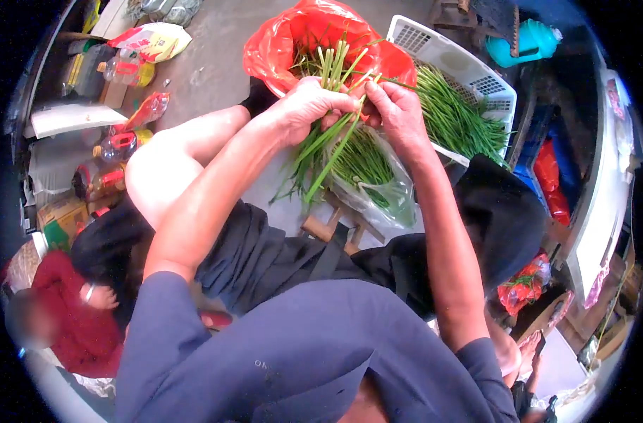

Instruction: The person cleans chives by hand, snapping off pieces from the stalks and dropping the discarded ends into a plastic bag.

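On the far right stood a white crate (444,44), its slotted walls around a heap of long green stalks (455,106). Just left of it, at the far middle, an open red plastic bag (266,55) held cut greenery. Nearer, below the red bag, lay a clear plastic bag (402,206) with more thin stalks in it. The bunch of green stalks (333,67) was between the hands, pale ends toward the far side, leaves drooping near. The left hand (308,106) had its fingers curled around it; the right hand (400,116), just beside, pinched a single stalk (353,121) with narrowed fingertips.
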`<move>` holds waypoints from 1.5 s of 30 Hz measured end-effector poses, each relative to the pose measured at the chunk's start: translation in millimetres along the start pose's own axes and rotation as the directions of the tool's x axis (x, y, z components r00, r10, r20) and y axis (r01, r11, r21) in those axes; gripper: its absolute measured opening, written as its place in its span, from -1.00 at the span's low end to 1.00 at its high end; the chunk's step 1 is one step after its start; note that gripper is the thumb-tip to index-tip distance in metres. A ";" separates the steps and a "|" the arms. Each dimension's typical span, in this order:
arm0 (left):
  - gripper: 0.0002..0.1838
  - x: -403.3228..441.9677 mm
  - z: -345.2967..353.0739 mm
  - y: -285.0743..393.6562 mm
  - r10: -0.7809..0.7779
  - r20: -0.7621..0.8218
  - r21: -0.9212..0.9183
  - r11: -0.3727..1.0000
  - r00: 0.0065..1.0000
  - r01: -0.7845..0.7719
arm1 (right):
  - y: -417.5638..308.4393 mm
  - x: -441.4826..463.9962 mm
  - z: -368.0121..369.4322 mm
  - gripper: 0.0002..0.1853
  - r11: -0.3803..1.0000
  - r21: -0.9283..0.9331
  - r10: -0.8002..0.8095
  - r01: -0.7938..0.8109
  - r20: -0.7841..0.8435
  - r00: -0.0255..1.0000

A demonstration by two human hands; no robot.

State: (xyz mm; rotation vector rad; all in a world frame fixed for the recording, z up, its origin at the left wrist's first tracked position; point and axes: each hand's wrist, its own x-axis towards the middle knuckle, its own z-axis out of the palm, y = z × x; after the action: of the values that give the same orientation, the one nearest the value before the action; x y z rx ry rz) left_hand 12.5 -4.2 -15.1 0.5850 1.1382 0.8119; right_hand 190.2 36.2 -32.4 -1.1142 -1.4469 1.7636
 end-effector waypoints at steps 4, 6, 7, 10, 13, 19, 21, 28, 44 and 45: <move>-0.87 3.0 -1.6 -2.2 -0.017 -0.002 -0.014 1.000 1.000 0.017 | 1.1 0.0 1.0 -0.67 0.989 -0.147 0.003 -0.008 -0.035 0.999; -0.86 4.4 -3.0 -4.3 -0.012 0.011 -0.005 1.000 1.000 0.012 | 5.0 2.6 -0.7 -0.67 0.983 -0.179 -0.054 0.049 -0.024 0.998; -0.86 3.6 -3.1 -3.9 -0.022 0.013 -0.008 1.000 1.000 0.022 | 6.3 2.7 0.0 -0.67 0.991 -0.123 -0.047 0.044 -0.022 0.999; -0.86 7.1 -3.5 -6.6 0.000 0.000 -0.020 1.000 1.000 0.000 | 3.4 2.4 0.5 -0.68 0.989 -0.141 -0.042 0.038 -0.027 0.999; -0.87 7.2 -3.5 -6.5 0.015 -0.021 -0.015 1.000 1.000 -0.016 | 10.0 4.5 0.3 -0.68 0.987 -0.152 -0.058 0.050 -0.052 0.997; -0.88 1.2 -0.2 -0.7 0.031 -0.031 0.023 0.999 0.999 -0.030 | 9.2 3.1 2.6 -0.66 0.991 -0.129 -0.037 0.023 -0.111 0.993; -0.88 2.8 -3.0 -1.1 0.026 -0.018 0.032 0.999 0.999 -0.025 | 4.8 1.4 3.8 -0.66 0.994 -0.105 -0.040 0.027 -0.127 0.991; -0.88 5.6 -6.4 -2.6 0.044 -0.032 -0.001 0.999 0.998 -0.045 | 8.1 4.6 0.1 -0.72 0.998 0.052 0.037 -0.030 -0.136 0.990; -0.90 5.2 -7.9 3.1 0.190 -0.072 0.018 0.982 0.979 -0.189 | 1.9 3.4 5.6 -0.81 0.986 0.144 0.083 -0.087 0.040 0.996; -0.90 4.4 -8.2 3.8 0.190 -0.072 0.048 0.981 0.979 -0.187 | 1.4 3.3 5.6 -0.82 0.976 0.188 0.100 -0.109 0.058 0.993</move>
State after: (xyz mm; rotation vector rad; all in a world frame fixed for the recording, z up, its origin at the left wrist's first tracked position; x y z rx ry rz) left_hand 4.7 1.7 -17.4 0.7087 1.1832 0.9827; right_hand 183.8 36.1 -34.2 -1.0703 -1.2356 1.9693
